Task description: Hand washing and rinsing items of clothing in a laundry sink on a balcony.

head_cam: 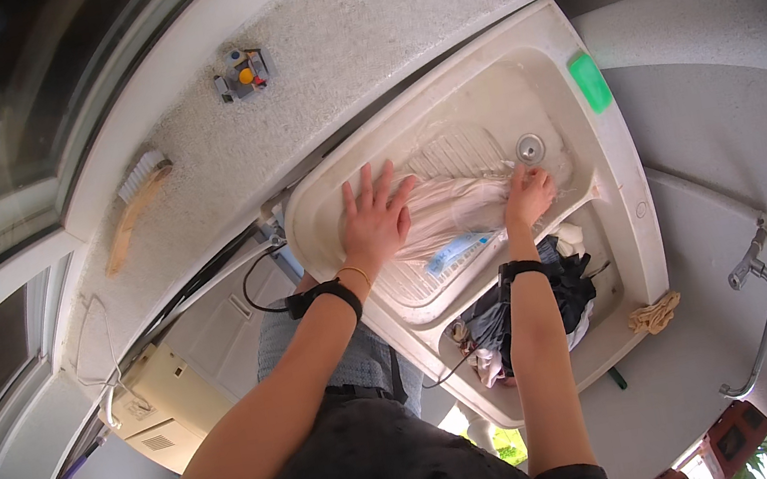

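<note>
A wet, pale pink garment [450,204] lies spread over the ribbed washboard [399,288] of a white laundry sink [316,197]. My left hand [374,220] rests palm down on the garment's left end, fingers spread. At the other end, my right hand [528,196] has its fingers curled around the garment's edge, just below the metal drain [530,148]. A light-blue patch [460,251] bearing writing shows along the garment's near edge. What lies under both palms is hidden.
Dark and light clothes [570,284] fill the second basin, partly behind my right forearm. Green soap [589,82] and a crumpled tan cloth [655,314] sit on the sink's rim. A scrub brush [135,209] and a small toy [244,76] stand on the ledge. A tap [752,261] is at right.
</note>
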Motion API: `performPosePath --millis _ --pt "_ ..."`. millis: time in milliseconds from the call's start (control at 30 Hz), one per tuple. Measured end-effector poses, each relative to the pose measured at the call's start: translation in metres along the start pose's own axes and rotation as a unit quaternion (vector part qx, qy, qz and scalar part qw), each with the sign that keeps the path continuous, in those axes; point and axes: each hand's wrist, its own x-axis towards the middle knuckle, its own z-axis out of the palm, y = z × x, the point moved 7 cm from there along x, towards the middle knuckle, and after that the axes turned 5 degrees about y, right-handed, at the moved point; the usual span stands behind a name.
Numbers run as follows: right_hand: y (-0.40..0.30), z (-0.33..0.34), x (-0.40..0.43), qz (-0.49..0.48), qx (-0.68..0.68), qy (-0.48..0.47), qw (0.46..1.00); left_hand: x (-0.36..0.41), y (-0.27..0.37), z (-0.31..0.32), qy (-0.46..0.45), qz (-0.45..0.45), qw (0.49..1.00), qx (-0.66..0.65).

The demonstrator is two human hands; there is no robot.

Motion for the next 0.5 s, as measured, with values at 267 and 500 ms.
performPosePath --millis 267,500 --pt "-0.104 0.001 -0.066 -0.002 0.102 -0.104 0.989 -0.005 -0.011 -0.001 -0.006 -0.011 1.0 0.008" --pt "-0.13 0.009 -0.073 -0.147 0.119 -0.073 0.979 0.001 -0.002 0.004 -0.016 -0.005 1.0 0.002"
